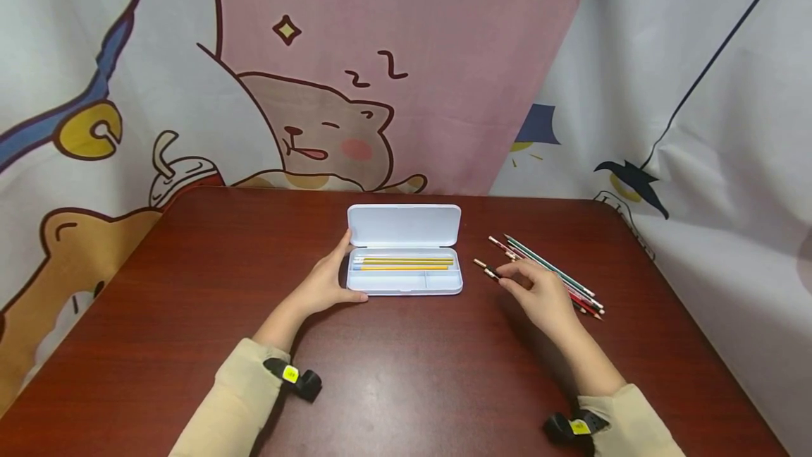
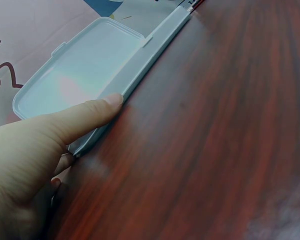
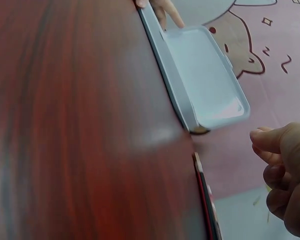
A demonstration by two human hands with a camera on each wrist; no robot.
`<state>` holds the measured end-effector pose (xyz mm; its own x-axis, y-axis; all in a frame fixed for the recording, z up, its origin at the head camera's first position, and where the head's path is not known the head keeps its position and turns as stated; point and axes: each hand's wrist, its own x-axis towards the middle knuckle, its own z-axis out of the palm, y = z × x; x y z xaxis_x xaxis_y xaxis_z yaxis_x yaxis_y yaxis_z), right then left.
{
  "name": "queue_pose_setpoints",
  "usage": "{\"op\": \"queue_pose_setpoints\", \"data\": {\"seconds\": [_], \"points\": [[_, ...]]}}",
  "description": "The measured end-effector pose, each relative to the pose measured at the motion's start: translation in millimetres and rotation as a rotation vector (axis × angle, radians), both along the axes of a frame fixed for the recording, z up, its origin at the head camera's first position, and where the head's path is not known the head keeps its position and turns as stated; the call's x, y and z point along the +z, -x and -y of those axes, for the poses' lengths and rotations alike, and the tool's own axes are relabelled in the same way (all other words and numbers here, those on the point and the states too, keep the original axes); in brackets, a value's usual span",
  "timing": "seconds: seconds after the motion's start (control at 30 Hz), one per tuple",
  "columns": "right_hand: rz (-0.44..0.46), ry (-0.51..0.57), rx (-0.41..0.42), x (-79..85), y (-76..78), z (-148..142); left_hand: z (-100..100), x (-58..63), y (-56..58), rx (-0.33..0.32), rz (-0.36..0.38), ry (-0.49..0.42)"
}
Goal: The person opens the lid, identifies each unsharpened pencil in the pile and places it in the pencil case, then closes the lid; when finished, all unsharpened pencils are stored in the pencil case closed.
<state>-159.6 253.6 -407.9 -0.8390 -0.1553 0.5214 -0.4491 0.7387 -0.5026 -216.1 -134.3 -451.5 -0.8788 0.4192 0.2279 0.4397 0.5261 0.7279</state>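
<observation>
White pencil case [image 1: 406, 293] lies parallel to the table's [image 1: 406, 379] far edge, its left end gripped by the left hand [image 1: 325, 282].
Its lid [image 1: 404, 225] stands raised toward that edge; yellow pencils [image 1: 406, 262] inside lie lengthwise. Loose pencils [image 1: 576, 283] slant from beside the case toward the table's right edge, partly hidden by the right hand [image 1: 539, 293], which curves loosely above them, pinching nothing visible.
</observation>
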Motion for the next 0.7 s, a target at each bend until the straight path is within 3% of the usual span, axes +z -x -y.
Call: {"op": "queue_pose_setpoints", "data": {"seconds": [0.4,0.7], "points": [[0.036,-0.046,-0.119,0.5,-16.3,-52,1,-1.3,1.0,0.005,0.001,0.004],[0.083,-0.064,-0.167,-7.1,-18.3,-88,1,-1.5,0.6,0.007,0.006,0.005]]}}
